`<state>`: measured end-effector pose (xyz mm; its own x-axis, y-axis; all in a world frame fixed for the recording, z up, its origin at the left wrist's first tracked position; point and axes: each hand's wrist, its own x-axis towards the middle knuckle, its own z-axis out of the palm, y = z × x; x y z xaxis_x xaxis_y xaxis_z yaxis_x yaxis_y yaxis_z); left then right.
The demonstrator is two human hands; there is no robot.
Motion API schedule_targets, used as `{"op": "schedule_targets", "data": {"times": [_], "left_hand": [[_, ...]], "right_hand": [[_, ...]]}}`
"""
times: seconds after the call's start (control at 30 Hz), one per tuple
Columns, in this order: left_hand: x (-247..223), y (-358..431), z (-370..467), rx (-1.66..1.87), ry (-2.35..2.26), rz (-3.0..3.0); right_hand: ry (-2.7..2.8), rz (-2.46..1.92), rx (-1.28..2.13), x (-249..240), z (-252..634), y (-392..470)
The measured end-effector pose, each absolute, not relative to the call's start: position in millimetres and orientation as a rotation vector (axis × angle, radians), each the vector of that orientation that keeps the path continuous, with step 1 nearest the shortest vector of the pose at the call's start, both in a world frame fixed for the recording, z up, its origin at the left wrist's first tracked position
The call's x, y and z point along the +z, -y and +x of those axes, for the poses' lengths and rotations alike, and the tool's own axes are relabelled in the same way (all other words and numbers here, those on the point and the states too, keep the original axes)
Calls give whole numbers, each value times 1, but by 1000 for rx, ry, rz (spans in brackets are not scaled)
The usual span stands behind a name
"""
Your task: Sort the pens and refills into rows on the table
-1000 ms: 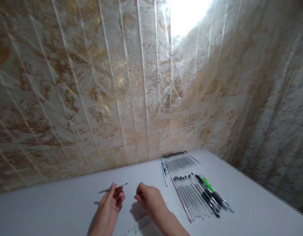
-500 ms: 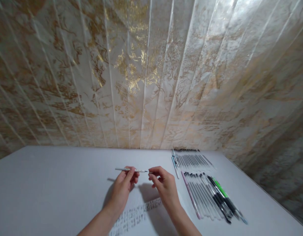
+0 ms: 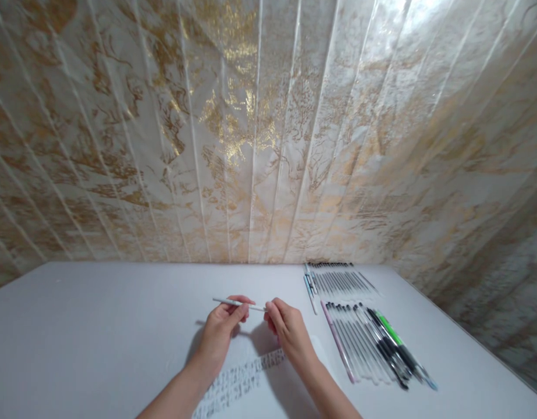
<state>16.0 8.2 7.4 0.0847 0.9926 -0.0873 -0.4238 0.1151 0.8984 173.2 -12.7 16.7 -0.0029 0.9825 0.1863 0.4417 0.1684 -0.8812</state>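
Note:
A slim white pen (image 3: pixel 257 307) lies level in the air above the table, held at both ends of its visible length. My left hand (image 3: pixel 222 331) is closed round its middle, the pale rear end sticking out to the left. At the pen's right end, my right hand (image 3: pixel 290 329) pinches with thumb and fingers. These fingers cover the tip, so whether a cap sits there cannot be seen. Below the hands is a sheet of paper (image 3: pixel 246 401) with rows of dark handwriting.
On the right lies a row of clear pens (image 3: pixel 359 343) with dark tops, edged by a pink pen (image 3: pixel 338 343) and a green-and-black pen (image 3: pixel 389 329). Behind it are more thin pens or refills (image 3: pixel 344 283). A gold-patterned curtain (image 3: pixel 251 174) hangs at the white table's (image 3: pixel 98 331) far edge.
My right fingers have closed over the pen's dark tip, which showed before. Both hands have shifted slightly, and the pen now slopes a little down to the right.

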Motion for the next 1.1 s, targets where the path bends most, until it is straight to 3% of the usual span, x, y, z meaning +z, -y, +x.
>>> {"op": "schedule_targets", "data": {"times": [1.1], "left_hand": [[2,-10,16,1282,-850,798]], "right_hand": [[1761,-1488,649,22,171,17]]}}
